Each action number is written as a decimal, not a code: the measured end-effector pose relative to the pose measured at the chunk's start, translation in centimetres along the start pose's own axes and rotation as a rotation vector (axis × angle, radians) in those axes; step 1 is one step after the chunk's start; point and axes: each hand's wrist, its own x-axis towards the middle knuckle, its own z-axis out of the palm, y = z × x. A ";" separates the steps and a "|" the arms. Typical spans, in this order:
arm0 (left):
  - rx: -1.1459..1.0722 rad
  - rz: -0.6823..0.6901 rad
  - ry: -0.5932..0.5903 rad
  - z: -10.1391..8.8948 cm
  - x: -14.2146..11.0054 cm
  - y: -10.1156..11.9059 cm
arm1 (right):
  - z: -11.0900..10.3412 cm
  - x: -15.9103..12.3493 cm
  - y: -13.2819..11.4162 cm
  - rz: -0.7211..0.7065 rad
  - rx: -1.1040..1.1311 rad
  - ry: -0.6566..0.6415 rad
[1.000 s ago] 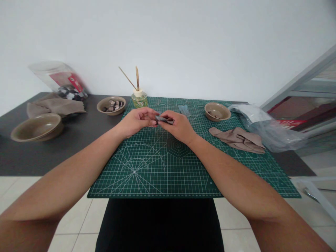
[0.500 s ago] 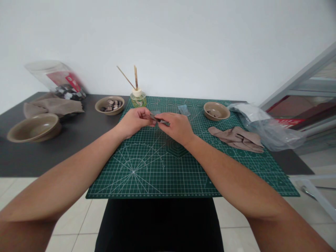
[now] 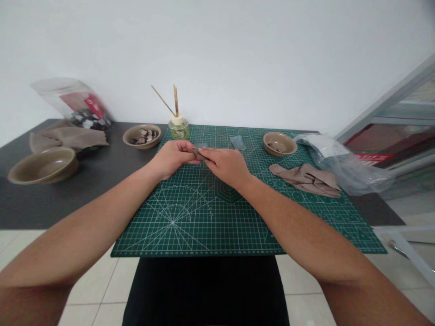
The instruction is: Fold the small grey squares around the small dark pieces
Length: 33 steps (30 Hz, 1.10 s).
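Above the far middle of the green gridded rectangular cutting mat, the left hand and the right hand, fingers drawn nearly together, both pinch a small flat grey piece.

A small, flat greyish piece (partly hidden from me) slanted between the left hand and right hand.

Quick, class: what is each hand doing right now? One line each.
Left hand: closed, its grip holding a dark piece.
Right hand: fingers at the same piece; whether its grip is closed cannot be told.
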 end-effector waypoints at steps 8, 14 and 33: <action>-0.089 0.008 0.032 0.2 -0.2 0.4 | -0.3 -0.1 -0.1 0.060 -0.012 0.039; -0.069 0.044 0.042 -0.2 0.2 0.2 | 0.1 0.4 2.0 0.330 0.185 0.266; 0.152 0.162 0.077 -0.7 0.8 -0.5 | 1.0 1.0 6.5 0.495 0.276 0.413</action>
